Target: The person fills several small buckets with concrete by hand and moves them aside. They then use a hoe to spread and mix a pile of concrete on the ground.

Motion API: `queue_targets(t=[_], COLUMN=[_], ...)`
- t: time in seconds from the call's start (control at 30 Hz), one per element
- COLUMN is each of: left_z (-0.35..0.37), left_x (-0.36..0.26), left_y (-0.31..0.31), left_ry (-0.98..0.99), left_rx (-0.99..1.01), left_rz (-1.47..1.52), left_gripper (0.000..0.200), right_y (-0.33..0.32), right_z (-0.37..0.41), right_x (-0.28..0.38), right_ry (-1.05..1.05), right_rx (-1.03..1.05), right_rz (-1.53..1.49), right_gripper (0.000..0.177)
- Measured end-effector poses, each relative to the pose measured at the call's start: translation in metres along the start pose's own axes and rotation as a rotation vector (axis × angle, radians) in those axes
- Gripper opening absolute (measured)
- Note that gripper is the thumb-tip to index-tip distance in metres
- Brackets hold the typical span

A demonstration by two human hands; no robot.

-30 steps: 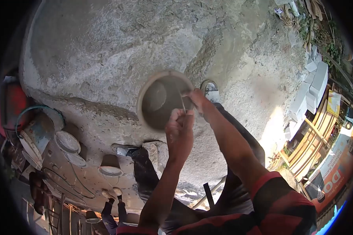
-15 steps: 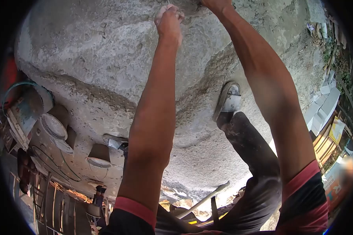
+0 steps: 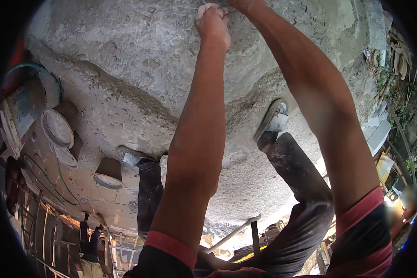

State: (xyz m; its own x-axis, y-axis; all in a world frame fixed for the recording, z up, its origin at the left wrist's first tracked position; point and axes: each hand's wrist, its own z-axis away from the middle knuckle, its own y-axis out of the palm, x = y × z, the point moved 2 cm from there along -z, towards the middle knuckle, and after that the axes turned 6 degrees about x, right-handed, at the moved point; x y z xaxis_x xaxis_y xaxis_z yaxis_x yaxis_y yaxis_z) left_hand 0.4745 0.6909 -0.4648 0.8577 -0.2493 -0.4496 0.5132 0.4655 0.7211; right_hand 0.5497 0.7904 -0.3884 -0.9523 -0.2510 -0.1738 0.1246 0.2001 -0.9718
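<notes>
At the top of the view, my left hand (image 3: 213,21) is closed, its fingers smeared with pale grey material. Whatever it grips is hidden or too small to make out. My right hand (image 3: 248,3) is close beside it, mostly cut off by the upper edge, so its fingers do not show. Both arms stretch forward over a wet, rough grey cement surface (image 3: 125,46). A raised, crumbly edge runs across that surface, with my two shoes below it.
Several buckets, one of them tipped (image 3: 109,173), lie at the left near a green-rimmed tub (image 3: 32,88). A long handle (image 3: 234,234) crosses below. Grey blocks (image 3: 377,134) and rubble line the right side. Another person (image 3: 91,255) is at the lower left.
The view has shifted, and my left hand sits slightly further right in it. My left leg and shoe show more fully. Another person's legs and clothing have come into sight at the lower left.
</notes>
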Motion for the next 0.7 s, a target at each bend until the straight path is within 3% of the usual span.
queue_targets(t=[0.03,0.1,0.17,0.2,0.3,0.33,0.4,0.47,0.53,0.57,0.63,0.7], left_z=[0.040,0.086,0.115,0.120,0.116,0.105,0.079,0.058,0.054,0.056,0.067,0.092], left_x=[-0.010,-0.017,-0.016,-0.013,0.014,0.029,0.070,0.099,0.104,0.098,0.066,0.039], left_y=[0.004,-0.004,-0.010,-0.006,0.025,0.056,0.109,0.134,0.103,0.082,0.013,-0.033], left_ry=[0.009,-0.035,-0.025,-0.052,-0.162,-0.217,-0.219,-0.292,-0.297,-0.301,-0.338,-0.372], left_rx=[-0.119,-0.257,-0.236,-0.212,-0.063,0.037,0.229,0.250,0.080,-0.011,0.122,0.104], left_rz=[0.079,0.030,-0.023,-0.037,-0.080,-0.109,-0.227,-0.264,-0.324,-0.361,-0.402,-0.295], left_gripper=[0.004,0.004,0.003,0.004,0.005,0.005,0.010,0.013,0.019,0.023,0.017,0.020], right_y=[0.002,-0.017,-0.078,-0.104,-0.132,-0.126,-0.089,-0.044,0.005,0.008,0.000,-0.016], right_z=[0.022,0.046,0.046,0.049,0.062,0.066,0.071,0.083,0.106,0.116,0.132,0.133], right_x=[0.015,0.027,-0.002,-0.022,-0.101,-0.131,-0.191,-0.210,-0.205,-0.189,-0.137,-0.083], right_ry=[-0.011,-0.026,0.080,0.134,0.248,0.293,0.404,0.499,0.565,0.530,0.479,0.478], right_rx=[0.030,0.053,0.316,0.454,0.383,0.344,0.336,0.423,0.446,0.410,0.450,0.535], right_rz=[-0.030,-0.081,-0.202,-0.262,-0.189,-0.145,-0.097,-0.077,-0.084,-0.114,-0.161,-0.182], right_gripper=[0.068,0.072,0.072,0.072,0.077,0.078,0.064,0.050,0.032,0.032,0.033,0.035])
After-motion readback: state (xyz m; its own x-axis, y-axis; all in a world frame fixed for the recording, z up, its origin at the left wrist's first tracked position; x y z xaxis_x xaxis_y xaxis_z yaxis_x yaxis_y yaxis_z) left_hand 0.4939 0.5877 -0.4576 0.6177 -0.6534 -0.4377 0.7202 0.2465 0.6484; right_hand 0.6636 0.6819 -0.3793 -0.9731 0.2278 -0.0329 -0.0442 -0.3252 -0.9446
